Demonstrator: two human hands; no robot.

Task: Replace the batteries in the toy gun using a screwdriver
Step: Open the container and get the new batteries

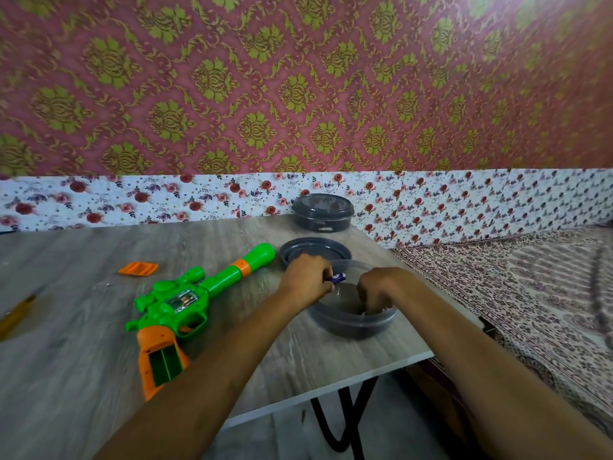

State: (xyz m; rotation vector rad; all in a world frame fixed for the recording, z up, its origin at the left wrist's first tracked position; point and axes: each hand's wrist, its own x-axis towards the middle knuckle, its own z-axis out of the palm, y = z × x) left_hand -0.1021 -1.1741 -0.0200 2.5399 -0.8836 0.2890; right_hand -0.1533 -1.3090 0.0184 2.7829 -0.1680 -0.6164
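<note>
We see the left hand (306, 280) curled, its fingertips pinched on a small purple battery (339, 278) that sticks out toward the right hand (376, 290). The battery hangs over the rim of an open grey tub (351, 327), in the gap between the two hands. The right hand dips into that tub with its fingers bent downward. We cannot tell whether they grip anything, since the knuckles hide the tips.

Just beyond the left hand lies the tub's lid (315, 249), flat on the worktop (83, 376), and farther beyond it, against the wall, stands a second tub (323, 215) with its lid on.

To the left of the left hand the green and orange gun (185, 300) rests on its side, untouched, muzzle toward the lid, and the bay in its grip lies uncovered. Farther left lies an orange cover (138, 269), and farther still a blurred yellow screwdriver (15, 317). A patterned bed (530, 277) lies to the right of the right hand.
</note>
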